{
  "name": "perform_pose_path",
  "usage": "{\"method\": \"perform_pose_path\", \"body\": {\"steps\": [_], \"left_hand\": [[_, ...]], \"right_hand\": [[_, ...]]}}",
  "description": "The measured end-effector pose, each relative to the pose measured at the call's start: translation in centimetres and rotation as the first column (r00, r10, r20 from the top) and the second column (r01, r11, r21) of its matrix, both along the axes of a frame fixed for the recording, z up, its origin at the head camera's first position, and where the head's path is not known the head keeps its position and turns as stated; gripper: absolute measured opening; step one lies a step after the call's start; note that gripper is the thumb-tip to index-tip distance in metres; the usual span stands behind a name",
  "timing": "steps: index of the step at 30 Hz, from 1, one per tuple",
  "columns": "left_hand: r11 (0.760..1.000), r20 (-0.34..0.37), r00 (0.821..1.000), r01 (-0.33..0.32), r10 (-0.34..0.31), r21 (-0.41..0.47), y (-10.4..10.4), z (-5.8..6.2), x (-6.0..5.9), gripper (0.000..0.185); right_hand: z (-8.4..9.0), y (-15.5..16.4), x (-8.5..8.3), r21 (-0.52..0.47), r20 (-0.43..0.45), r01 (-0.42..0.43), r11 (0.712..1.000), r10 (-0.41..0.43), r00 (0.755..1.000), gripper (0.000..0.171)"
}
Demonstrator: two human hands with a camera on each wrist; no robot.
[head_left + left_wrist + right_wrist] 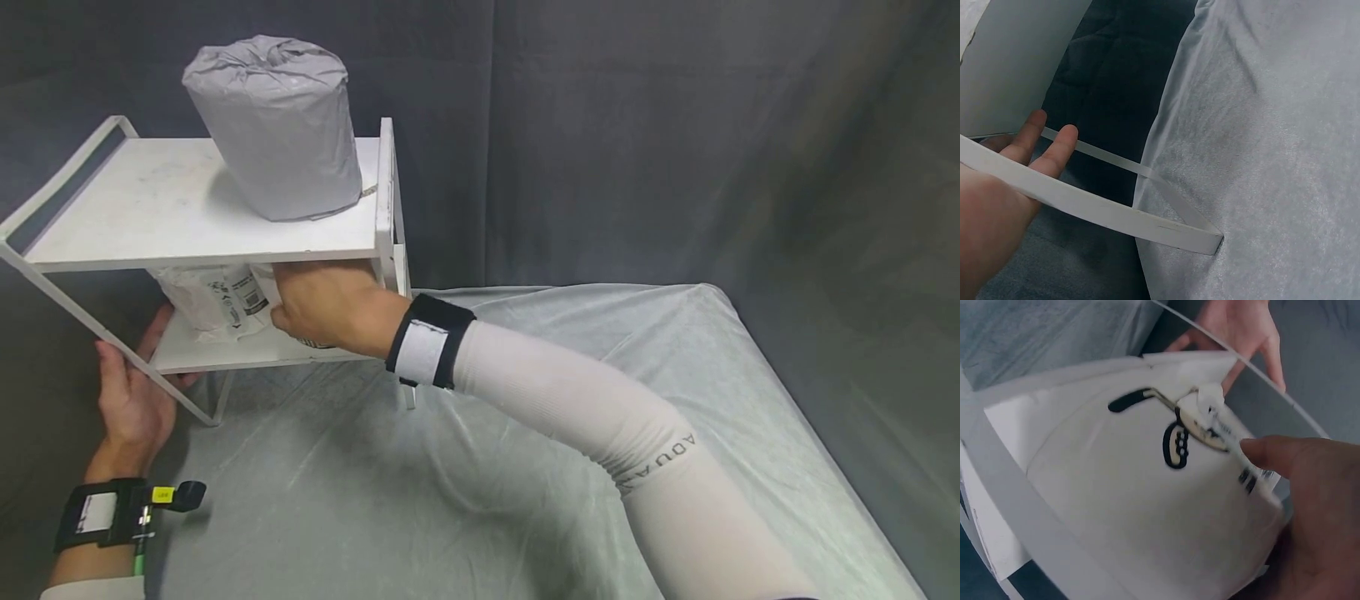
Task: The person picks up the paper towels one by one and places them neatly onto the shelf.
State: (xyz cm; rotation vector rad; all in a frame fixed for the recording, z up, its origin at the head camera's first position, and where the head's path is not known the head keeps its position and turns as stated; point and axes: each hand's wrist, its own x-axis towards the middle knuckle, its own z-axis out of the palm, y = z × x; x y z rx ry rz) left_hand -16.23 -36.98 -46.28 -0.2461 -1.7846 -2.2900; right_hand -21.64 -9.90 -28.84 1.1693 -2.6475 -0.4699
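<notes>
A white two-tier shelf rack (97,212) stands at the left in the head view. My right hand (330,304) reaches into its lower tier and grips a white package (1129,506) with a black printed design; the thumb lies on its near side and the other fingers are mostly hidden. Left of it on that tier sits another white package (213,304) with a printed label. My left hand (138,404) is at the rack's left leg (1104,209), palm up. The leg crosses in front of the palm, and the fingers reach out straight below the lower shelf.
A large grey wrapped package (281,133) stands on the upper shelf. The rack is on a table with a grey cloth (480,500), which stretches away to the right. Dark grey curtains (600,150) hang behind and at the sides.
</notes>
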Motion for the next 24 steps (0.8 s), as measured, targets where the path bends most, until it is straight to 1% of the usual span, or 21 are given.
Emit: {"method": "perform_pose_path", "body": {"steps": [1, 2, 3, 5, 8, 10, 12, 14, 17, 20, 24], "left_hand": [[1.0, -0.003, 1.0, 0.0, 0.0, -0.002, 0.0, 0.0, 0.0, 0.081], [1.0, -0.003, 1.0, -0.001, 0.001, -0.002, 0.0, 0.0, 0.0, 0.082], [1.0, -0.005, 1.0, -0.001, 0.001, 0.0, 0.0, -0.1, 0.0, 0.082], [1.0, -0.01, 1.0, -0.002, 0.002, 0.003, -0.1, -0.1, 0.1, 0.082], [1.0, -0.025, 1.0, 0.014, -0.014, 0.016, -0.1, -0.1, 0.0, 0.082], [0.999, -0.033, 0.999, 0.029, -0.028, 0.02, -0.1, 0.0, -0.1, 0.082], [0.999, -0.037, 0.998, 0.041, -0.041, 0.018, -0.2, 0.1, -0.2, 0.082], [0.999, -0.034, 0.999, 0.04, -0.039, 0.013, -0.2, 0.1, -0.2, 0.083], [0.999, -0.036, 0.999, 0.036, -0.036, 0.015, -0.2, 0.1, -0.2, 0.083], [0.999, -0.038, 0.999, 0.032, -0.032, 0.021, -0.1, 0.0, -0.2, 0.083], [0.999, -0.026, 0.999, 0.029, -0.028, 0.017, -0.1, 0.0, -0.2, 0.083]], "right_hand": [[-0.2, 0.1, 0.2, -0.032, -0.01, 0.002, 0.999, -0.002, 1.0, 0.07], [-0.4, 0.1, 0.5, -0.089, -0.012, 0.014, 0.996, -0.015, 1.0, 0.076], [-0.6, 0.3, 0.9, -0.094, -0.044, 0.0, 0.996, -0.004, 0.999, 0.079], [-1.2, 0.6, 1.7, -0.132, -0.076, -0.018, 0.991, 0.008, 0.997, 0.084], [-2.3, 1.0, 2.8, -0.152, -0.193, -0.068, 0.986, 0.038, 0.98, 0.074], [-2.9, 1.3, 3.4, -0.162, -0.261, -0.1, 0.982, 0.055, 0.964, 0.068], [-3.4, 1.5, 3.8, -0.167, -0.3, -0.12, 0.979, 0.066, 0.952, 0.065], [-3.7, 1.7, 4.0, -0.162, -0.314, -0.132, 0.978, 0.076, 0.946, 0.065], [-4.0, 1.8, 3.9, -0.137, -0.301, -0.126, 0.983, 0.08, 0.95, 0.07], [-4.2, 1.8, 3.5, -0.113, -0.289, -0.107, 0.988, 0.071, 0.955, 0.074], [-4.5, 2.0, 2.8, -0.084, -0.303, -0.091, 0.992, 0.062, 0.951, 0.077]]}}
